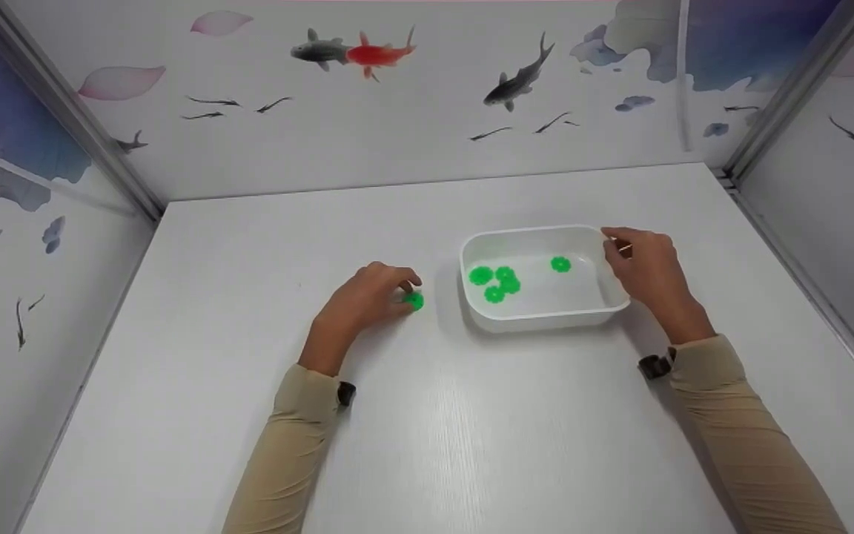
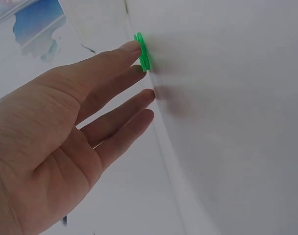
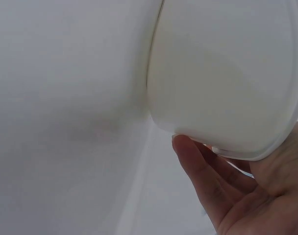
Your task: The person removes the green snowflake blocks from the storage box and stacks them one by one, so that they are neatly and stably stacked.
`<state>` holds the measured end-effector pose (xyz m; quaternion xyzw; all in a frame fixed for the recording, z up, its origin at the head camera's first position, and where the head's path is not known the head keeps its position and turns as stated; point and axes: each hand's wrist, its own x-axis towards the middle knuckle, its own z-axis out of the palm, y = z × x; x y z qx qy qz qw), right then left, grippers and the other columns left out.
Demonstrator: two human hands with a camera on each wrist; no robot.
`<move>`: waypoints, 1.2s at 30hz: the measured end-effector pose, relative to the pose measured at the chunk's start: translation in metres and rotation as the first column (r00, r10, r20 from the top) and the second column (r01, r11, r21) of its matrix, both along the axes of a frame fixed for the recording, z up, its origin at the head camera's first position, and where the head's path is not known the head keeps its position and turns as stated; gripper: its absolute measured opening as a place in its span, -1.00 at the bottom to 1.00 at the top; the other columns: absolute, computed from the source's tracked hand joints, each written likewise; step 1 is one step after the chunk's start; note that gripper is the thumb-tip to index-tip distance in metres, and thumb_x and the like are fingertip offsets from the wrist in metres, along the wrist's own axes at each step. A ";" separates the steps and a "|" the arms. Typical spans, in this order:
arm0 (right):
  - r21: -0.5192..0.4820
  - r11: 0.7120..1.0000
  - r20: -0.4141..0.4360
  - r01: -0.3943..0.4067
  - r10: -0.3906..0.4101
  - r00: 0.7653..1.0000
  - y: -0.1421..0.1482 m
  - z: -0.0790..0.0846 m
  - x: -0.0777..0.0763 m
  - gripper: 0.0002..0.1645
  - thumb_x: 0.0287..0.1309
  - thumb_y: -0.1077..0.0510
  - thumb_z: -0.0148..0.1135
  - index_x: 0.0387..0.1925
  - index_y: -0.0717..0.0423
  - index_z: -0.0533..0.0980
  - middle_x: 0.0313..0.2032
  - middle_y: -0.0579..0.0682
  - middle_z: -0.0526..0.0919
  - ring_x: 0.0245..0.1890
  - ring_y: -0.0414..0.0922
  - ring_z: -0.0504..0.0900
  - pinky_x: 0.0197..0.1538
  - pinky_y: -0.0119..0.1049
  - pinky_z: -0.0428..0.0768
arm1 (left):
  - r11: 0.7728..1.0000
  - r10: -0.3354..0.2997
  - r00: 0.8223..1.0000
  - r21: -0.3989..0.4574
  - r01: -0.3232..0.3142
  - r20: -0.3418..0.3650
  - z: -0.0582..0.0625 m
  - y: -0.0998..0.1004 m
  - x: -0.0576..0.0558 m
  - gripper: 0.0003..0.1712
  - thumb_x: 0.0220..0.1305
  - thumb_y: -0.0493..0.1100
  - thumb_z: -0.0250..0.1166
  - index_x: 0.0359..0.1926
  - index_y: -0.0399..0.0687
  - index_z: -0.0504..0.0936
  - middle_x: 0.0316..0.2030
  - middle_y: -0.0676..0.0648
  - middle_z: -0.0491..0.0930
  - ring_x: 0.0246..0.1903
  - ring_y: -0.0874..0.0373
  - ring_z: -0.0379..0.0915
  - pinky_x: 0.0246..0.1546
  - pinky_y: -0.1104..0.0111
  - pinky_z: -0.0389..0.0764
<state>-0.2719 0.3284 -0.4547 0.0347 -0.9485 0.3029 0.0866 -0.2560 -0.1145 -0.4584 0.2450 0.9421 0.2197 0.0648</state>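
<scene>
A small green flower-shaped piece (image 1: 415,300) lies flat and low over the white table, left of the tub. My left hand (image 1: 371,300) pinches its edges between thumb and index finger. In the left wrist view the same green piece (image 2: 143,53) shows edge-on at the fingertips, while the other fingers reach out loosely below. A white rectangular tub (image 1: 538,314) stands on the table to the right, with several green flower-shaped pieces (image 1: 508,284) inside. At the tub's right end my right hand (image 1: 649,271) grips the rim. The tub's outer wall (image 3: 222,73) fills much of the right wrist view.
White panels printed with fish and petals enclose the table (image 1: 412,430) at the back and both sides. Metal posts (image 1: 805,89) stand at the rear corners. Inside the tub, one green piece (image 1: 560,265) lies apart from the others.
</scene>
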 end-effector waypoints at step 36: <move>0.011 1.000 0.021 0.011 -0.012 1.000 -0.002 0.001 -0.001 -0.52 0.59 0.17 0.15 0.40 0.23 0.57 0.12 0.40 0.75 0.10 0.30 0.77 0.17 0.24 0.75 | 1.000 0.020 1.000 0.017 -0.020 0.022 0.000 0.001 0.002 -0.60 0.41 -0.21 0.47 0.23 -0.06 0.76 0.09 -0.08 0.81 0.23 -0.07 0.60 0.38 0.04 0.59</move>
